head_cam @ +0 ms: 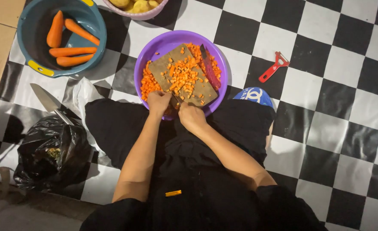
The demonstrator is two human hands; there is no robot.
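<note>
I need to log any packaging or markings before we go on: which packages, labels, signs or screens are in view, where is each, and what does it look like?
Black plastic bag: on the floor left of the person's left arm, crumpled, glossy, open at the top.
Blue patch with a white emblem: right of the purple bowl, rounded, partly hidden by dark clothing.
No signs or screens.

Purple bowl (154, 47), orange diced carrots (182, 75), teal basin (35, 21), red peeler (272, 67), black-and-white checkered floor (326, 85)

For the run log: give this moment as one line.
left hand at cutting board edge | right hand grips knife, blade hidden | diced carrot on board, in purple bowl | peeler aside
</note>
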